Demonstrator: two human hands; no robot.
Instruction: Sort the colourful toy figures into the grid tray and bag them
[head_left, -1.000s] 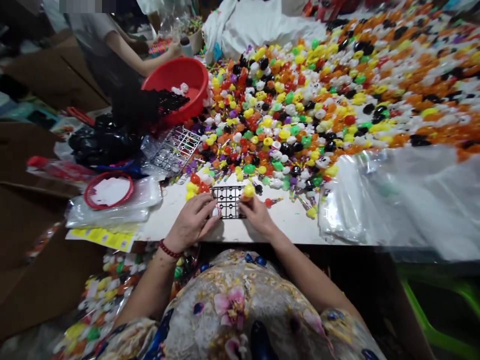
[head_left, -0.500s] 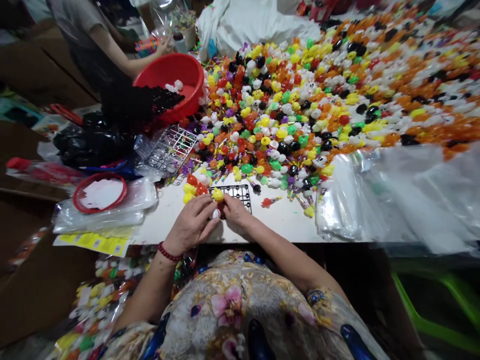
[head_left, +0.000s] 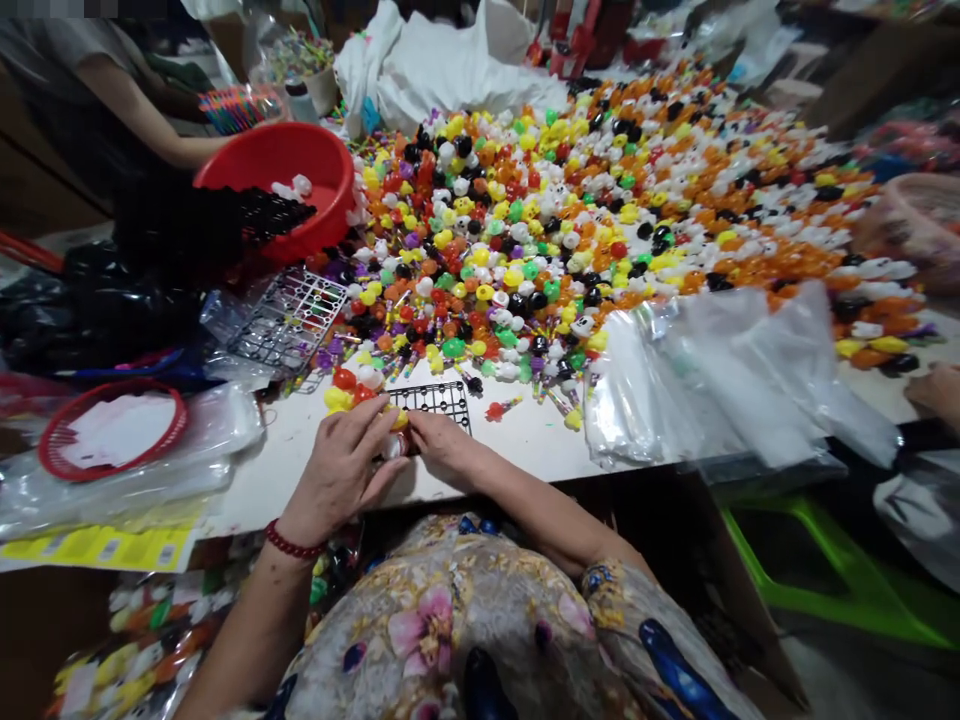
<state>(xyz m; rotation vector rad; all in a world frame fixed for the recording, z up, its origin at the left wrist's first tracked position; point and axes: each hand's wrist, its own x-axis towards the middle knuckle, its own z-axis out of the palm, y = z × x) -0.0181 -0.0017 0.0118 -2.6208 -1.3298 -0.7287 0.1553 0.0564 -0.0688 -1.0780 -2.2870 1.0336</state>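
My left hand, with a red bead bracelet, is closed, its fingers curled over a small yellow plastic figure. My right hand meets it there, fingertips pinched at the figure's right side. Both hands work over the near-left end of a black plastic grid lying on the white table. Under the fingers shows part of a white and red figure. Beyond my left fingertips, several yellow, red and white figures cluster at the grid's left end. The fingers hide much of the held piece.
A huge pile of colourful plastic figures covers the table. Clear bags lie right; a red basket with white paper sits left. Behind are a red basin, stacked grids and another person's arm. Another hand shows far right.
The view has swung to the right, so everything appears farther left. My hands stay together at the grid, and the yellow figure is now more covered by my left fingers.
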